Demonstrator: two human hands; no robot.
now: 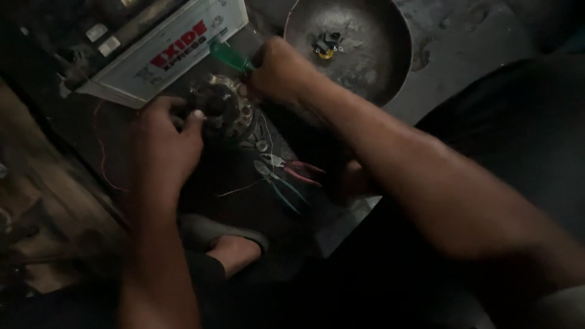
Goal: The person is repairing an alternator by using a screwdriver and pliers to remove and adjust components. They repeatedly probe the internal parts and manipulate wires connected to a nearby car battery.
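A round metal motor part [220,108] with copper windings sits on the dark floor in the middle of the head view. My left hand [164,143] grips its near left side, thumb on the rim. My right hand [277,70] is closed around a green-handled screwdriver [228,55], whose handle sticks out up and to the left while the tip end points down at the part's top right edge. The tip itself is hidden by my fingers.
A white box-shaped battery [164,52] lies at the upper left. A dark round metal bowl [378,67] holding small parts [328,44] stands at the upper right. Two pliers, red-handled [298,172] and teal-handled [281,186], lie below the part. A thin red wire [102,152] runs left. My sandalled foot [228,244] is below.
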